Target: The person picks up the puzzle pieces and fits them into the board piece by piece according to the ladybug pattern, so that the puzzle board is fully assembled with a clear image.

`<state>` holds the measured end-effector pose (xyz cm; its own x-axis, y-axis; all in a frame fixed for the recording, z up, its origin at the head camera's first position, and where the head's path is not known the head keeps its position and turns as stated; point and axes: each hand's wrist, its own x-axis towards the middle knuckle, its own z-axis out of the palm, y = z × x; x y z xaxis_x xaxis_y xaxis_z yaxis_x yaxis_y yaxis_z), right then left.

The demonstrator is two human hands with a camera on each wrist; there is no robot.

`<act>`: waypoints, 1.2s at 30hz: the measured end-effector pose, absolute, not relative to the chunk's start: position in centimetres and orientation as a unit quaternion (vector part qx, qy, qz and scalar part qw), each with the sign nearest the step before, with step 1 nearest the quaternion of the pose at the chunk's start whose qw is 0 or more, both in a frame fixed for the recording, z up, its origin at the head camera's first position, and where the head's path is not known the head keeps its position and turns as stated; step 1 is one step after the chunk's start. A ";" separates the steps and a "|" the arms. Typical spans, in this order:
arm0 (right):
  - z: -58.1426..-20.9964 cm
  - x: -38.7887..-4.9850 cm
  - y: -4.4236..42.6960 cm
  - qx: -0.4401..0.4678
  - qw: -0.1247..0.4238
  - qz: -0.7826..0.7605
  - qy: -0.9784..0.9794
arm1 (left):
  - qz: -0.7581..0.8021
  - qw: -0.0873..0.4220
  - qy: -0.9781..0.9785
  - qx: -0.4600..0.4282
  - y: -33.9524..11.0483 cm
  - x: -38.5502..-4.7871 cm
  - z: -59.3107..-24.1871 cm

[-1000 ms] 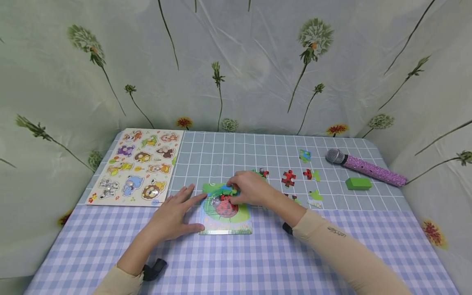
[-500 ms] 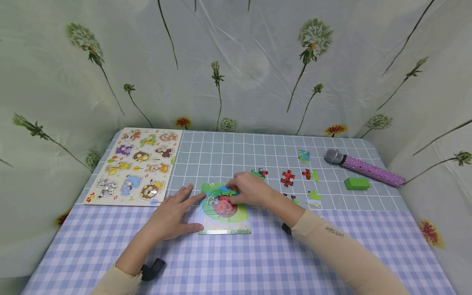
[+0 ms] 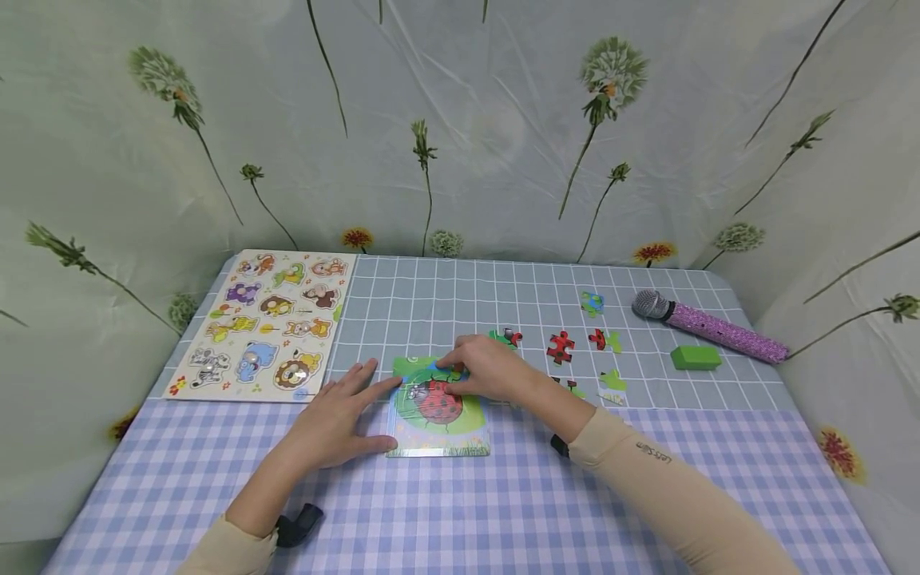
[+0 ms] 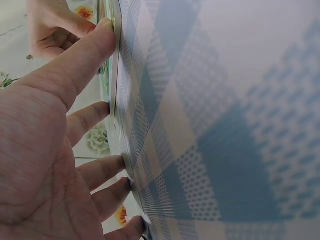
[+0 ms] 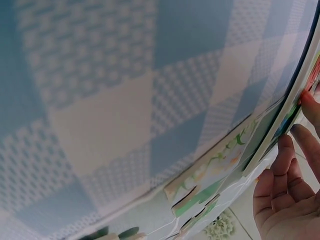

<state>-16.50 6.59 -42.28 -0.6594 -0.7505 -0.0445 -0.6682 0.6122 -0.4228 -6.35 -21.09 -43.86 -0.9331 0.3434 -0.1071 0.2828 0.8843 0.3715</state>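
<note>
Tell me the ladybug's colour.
The ladybug is red with dark markings, clearest in the head view.

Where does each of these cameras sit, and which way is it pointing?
Head: worn on the head, facing forward and down at the ladybug puzzle; the left hand, right hand and both sleeves show.
Left wrist: worn on that wrist, looking past the left palm toward the puzzle's edge and checkered cloth; the right hand shows at the picture's upper left.
Right wrist: worn on that wrist, looking across the cloth toward the right hand's fingers at the puzzle, loose pieces below.
Shared: head and left wrist both show both hands.
</note>
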 end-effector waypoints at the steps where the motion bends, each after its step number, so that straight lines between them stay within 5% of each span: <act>1: -42.3 -16.5 6.6 -0.398 0.110 -0.188 0.891 | 0.178 0.085 0.967 0.162 -21.1 -6.3 -43.8; 36: -42.7 -16.7 6.8 -0.418 0.085 -0.178 0.887 | 0.147 0.081 0.967 0.191 -20.7 -6.7 -42.6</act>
